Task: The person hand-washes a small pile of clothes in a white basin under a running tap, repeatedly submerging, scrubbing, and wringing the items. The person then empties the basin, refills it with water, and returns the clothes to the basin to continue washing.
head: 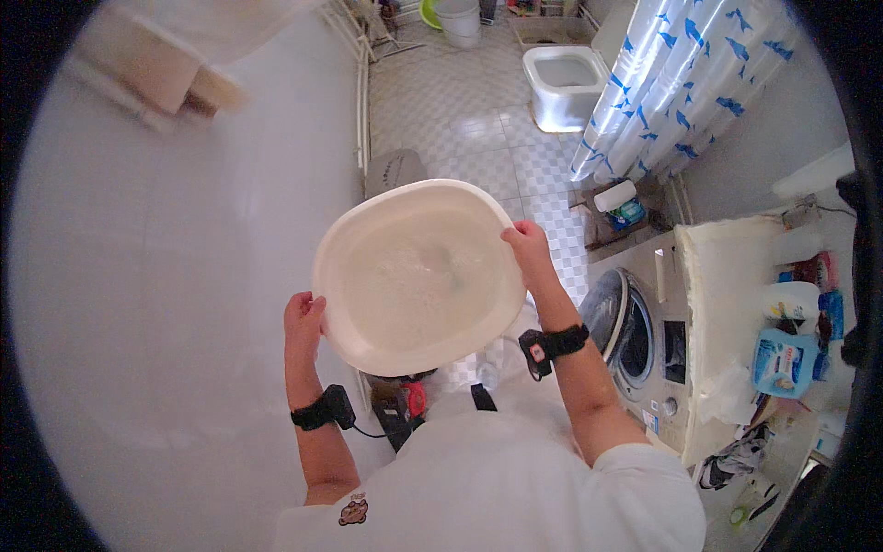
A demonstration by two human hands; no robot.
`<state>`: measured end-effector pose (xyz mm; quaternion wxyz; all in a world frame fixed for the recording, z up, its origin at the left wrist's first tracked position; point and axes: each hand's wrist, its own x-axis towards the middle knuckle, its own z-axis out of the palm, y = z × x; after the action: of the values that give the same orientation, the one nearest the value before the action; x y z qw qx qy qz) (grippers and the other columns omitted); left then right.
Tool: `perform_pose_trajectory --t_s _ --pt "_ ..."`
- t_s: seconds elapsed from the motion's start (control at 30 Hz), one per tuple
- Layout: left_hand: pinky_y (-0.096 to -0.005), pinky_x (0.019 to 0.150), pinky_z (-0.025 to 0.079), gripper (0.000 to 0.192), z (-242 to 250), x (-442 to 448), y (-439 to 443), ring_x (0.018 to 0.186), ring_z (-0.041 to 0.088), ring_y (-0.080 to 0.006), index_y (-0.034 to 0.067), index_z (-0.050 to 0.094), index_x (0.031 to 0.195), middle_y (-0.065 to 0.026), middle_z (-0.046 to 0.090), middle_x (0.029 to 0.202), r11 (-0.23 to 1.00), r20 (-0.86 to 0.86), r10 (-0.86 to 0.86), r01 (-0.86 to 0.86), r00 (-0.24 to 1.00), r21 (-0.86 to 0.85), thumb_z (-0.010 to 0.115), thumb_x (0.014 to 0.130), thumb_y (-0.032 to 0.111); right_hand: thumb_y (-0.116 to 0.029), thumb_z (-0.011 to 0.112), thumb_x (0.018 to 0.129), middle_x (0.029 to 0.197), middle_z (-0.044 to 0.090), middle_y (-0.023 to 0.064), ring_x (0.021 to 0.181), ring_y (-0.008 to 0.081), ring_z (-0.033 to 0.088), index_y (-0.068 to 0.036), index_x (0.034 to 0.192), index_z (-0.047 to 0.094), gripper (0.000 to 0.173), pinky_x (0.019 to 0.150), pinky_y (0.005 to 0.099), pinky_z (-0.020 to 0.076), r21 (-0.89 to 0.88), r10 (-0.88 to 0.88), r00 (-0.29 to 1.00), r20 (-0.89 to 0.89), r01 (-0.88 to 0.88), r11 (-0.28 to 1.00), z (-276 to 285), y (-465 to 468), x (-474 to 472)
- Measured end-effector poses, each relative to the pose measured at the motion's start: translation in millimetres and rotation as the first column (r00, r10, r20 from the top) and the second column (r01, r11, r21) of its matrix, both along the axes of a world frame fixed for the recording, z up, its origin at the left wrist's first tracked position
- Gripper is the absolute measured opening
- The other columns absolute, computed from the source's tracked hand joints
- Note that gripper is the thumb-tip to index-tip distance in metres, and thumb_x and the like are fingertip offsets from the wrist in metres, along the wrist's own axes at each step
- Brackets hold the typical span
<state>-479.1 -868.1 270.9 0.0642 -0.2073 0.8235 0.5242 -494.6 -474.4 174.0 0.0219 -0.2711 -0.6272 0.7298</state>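
Before me, at waist height or so, I carry a cream plastic washbasin [324, 276] by its rim. Cloudy, slightly sudsy water [407, 297] covers its bottom; a faint darker patch in it is too blurred to name. My left hand [303, 319] grips the rim at the basin's lower left, thumb toward the inside. On the opposite side, my right hand [530, 252] holds the upper right rim. Most of each hand's fingers are hidden under or behind the rim. Both wrists wear black straps with small devices.
A front-loading washing machine [641, 386] stands at right, its round door [607, 310] ajar, with bottles above. Ahead are a white toilet [566, 90], a dolphin-print curtain [662, 90] and a white bucket [459, 24]. A pale wall [172, 276] runs along the left; tiled floor [476, 152] lies between.
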Motion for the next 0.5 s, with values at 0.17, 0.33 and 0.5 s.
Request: perform_pose_trajectory --t_s 0.17,0.33,0.5 --pt "-0.0263 0.051 0.045 0.025 -19 -90 27 0.066 0.058 -0.012 -0.001 0.058 0.107 -0.0058 0.063 0.086 1.0 0.011 0.016 -0.016 1.0 0.021 0.061 0.09 0.017 -0.022 0.066 0.072 0.081 0.066 0.0133 0.075 0.0232 0.064 0.003 0.092 0.063 0.032 0.069 0.0367 0.0507 0.166 0.046 0.999 -0.017 -0.042 0.985 2 28 -110" --pt "-0.026 0.055 0.046 0.033 -26 -197 78 0.065 0.055 -0.0109 -0.002 0.057 0.112 -0.0049 0.061 0.088 0.995 0.103 0.045 -0.054 0.994 0.079 0.063 0.091 0.022 -0.023 0.065 0.072 0.085 0.067 0.019 0.078 0.0316 0.066 0.002 0.093 0.063 0.033 0.073 0.0398 0.0511 0.335 0.032 0.999 -0.026 -0.022 0.942 23 73 -205" --pt "-0.0241 0.053 0.044 0.031 -23 -324 125 0.063 0.053 -0.0089 -0.001 0.057 0.112 -0.0034 0.061 0.086 0.992 0.1 -0.062 0.051 0.993 0.113 0.063 0.092 0.022 -0.023 0.065 0.072 0.084 0.067 0.0208 0.08 0.0332 0.066 0.003 0.09 0.063 0.032 0.075 0.0409 0.051 0.34 -0.042 0.998 -0.054 0.058 0.939 45 130 -314"
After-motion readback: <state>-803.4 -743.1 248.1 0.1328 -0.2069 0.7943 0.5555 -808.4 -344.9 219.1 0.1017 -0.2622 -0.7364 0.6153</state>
